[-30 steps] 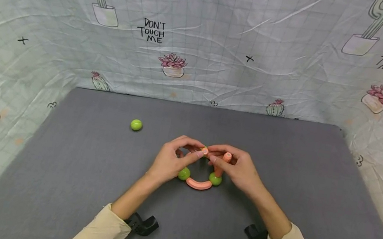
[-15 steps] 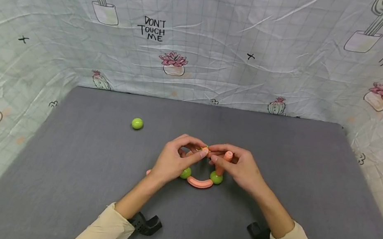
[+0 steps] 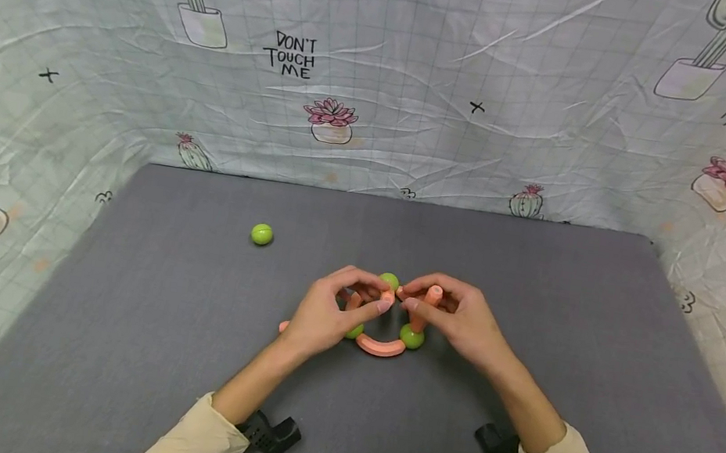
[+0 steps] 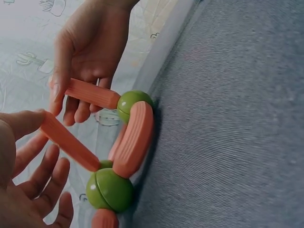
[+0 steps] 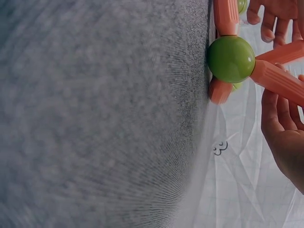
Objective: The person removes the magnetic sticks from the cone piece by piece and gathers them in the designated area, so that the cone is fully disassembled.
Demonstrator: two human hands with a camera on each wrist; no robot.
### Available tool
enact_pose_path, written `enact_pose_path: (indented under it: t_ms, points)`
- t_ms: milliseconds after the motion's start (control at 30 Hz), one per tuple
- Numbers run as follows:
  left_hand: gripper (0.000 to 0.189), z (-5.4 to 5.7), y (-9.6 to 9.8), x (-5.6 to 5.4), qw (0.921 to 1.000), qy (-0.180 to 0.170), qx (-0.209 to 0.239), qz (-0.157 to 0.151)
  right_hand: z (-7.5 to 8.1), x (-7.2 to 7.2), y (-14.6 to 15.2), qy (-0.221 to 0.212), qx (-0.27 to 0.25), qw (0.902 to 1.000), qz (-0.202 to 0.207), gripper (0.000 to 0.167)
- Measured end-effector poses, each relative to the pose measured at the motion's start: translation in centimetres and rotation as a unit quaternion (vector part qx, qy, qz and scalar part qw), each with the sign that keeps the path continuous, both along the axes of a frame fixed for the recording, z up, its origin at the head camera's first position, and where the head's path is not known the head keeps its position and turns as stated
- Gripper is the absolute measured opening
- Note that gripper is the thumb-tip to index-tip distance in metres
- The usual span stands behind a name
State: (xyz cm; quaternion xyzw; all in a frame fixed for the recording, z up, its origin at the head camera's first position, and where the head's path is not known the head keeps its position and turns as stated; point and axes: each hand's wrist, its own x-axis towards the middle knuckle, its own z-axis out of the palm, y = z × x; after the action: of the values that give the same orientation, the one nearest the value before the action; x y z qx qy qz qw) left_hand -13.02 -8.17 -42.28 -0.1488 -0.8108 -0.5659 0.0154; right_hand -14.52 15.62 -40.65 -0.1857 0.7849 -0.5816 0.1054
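Observation:
A toy frame of green balls and orange ridged rods stands between the hands. A curved orange rod joins its front right green ball to the front left ball. My left hand pinches the top of a straight orange rod that slopes up from the back ball. From the front right ball rises another straight orange rod. The thumb of my right hand lies across it, with the fingers behind. The two hands' fingertips almost meet over the frame.
A loose green ball lies farther back on the grey table, left of the hands. Part of an orange piece shows beside the left wrist. A printed cloth hangs behind the table.
My left hand has drawn slightly back with the pinched rod, widening the gap between the hands' fingertips. The back green ball now shows more. My right hand stays almost in place.

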Motion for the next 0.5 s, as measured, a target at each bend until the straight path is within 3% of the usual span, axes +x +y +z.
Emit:
enact_pose_path:
  t_ms: [300, 500]
  points:
    - [0.029, -0.9, -0.2, 0.5, 0.9996, -0.022, -0.006, -0.013, 0.1, -0.2, 0.5, -0.003, -0.003, 1.0, 0.002, 0.023]
    - [0.033, -1.3, -0.3, 0.9, 0.9994, -0.011, -0.026, -0.023, 0.0, -0.1, 0.7, 0.007, -0.003, 0.9999, 0.01, 0.019]
